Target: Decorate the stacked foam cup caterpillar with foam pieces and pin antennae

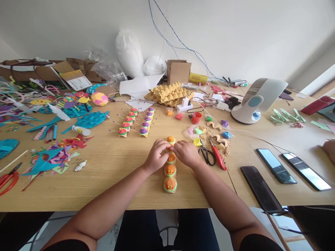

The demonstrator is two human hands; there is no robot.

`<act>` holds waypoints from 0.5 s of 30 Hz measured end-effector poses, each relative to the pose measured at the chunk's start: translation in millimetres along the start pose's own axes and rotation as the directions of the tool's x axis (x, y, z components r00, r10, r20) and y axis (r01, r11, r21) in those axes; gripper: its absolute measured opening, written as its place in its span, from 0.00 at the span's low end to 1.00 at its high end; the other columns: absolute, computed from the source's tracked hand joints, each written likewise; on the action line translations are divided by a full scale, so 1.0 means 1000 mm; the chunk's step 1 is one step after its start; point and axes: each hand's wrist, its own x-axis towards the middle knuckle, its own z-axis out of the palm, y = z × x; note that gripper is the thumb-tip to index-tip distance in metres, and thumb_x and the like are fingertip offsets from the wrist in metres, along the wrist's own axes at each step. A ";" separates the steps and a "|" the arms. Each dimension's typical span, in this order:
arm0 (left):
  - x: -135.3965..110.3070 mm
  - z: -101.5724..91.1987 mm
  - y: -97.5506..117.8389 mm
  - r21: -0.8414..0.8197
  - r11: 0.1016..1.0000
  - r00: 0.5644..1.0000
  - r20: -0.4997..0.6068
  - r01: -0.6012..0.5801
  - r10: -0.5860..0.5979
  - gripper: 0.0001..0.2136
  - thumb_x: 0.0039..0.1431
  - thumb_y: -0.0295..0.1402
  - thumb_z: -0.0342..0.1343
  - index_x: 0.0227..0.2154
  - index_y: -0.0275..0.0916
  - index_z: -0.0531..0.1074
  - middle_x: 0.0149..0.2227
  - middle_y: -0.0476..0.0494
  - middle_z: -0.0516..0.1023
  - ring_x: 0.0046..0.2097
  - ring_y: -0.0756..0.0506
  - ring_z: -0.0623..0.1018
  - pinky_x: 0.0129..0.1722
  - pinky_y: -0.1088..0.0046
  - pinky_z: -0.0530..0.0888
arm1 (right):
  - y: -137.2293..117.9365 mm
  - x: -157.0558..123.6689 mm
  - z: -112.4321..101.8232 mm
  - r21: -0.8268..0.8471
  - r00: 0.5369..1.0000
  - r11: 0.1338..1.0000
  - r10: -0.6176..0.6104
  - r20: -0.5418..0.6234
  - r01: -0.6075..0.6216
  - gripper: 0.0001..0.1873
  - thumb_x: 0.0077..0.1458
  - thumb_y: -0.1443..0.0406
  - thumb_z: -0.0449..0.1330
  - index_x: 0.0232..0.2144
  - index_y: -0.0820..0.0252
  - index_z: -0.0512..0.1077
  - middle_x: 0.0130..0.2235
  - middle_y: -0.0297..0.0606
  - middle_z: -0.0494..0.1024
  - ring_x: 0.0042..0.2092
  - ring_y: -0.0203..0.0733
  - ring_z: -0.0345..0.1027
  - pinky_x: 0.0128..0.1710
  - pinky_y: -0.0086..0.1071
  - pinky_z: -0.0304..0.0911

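Observation:
An egg-carton strip (171,170) with several orange clay-covered domes, green bands and yellow face-like marks lies lengthwise in front of me. My left hand (157,155) is closed around the left side of its second dome from the far end, with thumb and index finger bent over it. From the other side my right hand (187,152) meets it, fingers pinched together at the same dome. The fingertips hide that dome and whatever small piece may be between them. The far dome (170,139) shows beyond the fingers.
A red-and-green strip (127,122) and a purple strip (146,122), both with pins sticking out, stand ahead left. Black scissors (208,155) and a red utility knife (218,157) lie right of my hand. Phones (261,188), a fan (255,101) and another person's hand (329,151) are farther right.

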 end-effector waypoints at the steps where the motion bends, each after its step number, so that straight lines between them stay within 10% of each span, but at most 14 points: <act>1: 0.000 0.000 -0.001 0.009 1.000 1.000 -0.001 -0.007 0.007 0.15 0.54 0.17 0.53 0.41 0.41 0.74 0.41 0.45 0.77 0.48 0.43 0.73 0.51 0.61 0.72 | 0.000 0.000 -0.001 0.003 1.000 1.000 0.011 -0.001 -0.011 0.25 0.71 0.55 0.45 0.30 0.61 0.73 0.30 0.41 0.77 0.33 0.39 0.65 0.31 0.35 0.45; 7: -0.001 -0.003 -0.004 0.066 0.997 0.997 -0.070 0.031 -0.027 0.17 0.57 0.18 0.53 0.45 0.43 0.76 0.42 0.44 0.77 0.48 0.43 0.73 0.51 0.61 0.72 | 0.006 -0.002 0.003 0.342 0.983 0.929 0.173 -0.059 -0.143 0.15 0.68 0.62 0.50 0.37 0.60 0.75 0.35 0.41 0.79 0.35 0.39 0.69 0.33 0.32 0.53; 15: 0.001 -0.003 -0.004 0.064 0.997 0.996 -0.087 0.036 -0.030 0.13 0.61 0.24 0.57 0.47 0.43 0.75 0.44 0.43 0.77 0.49 0.43 0.74 0.52 0.61 0.72 | 0.008 -0.001 0.023 0.870 0.945 0.460 0.326 0.023 -0.180 0.13 0.57 0.55 0.63 0.33 0.59 0.76 0.32 0.40 0.79 0.31 0.39 0.69 0.31 0.31 0.63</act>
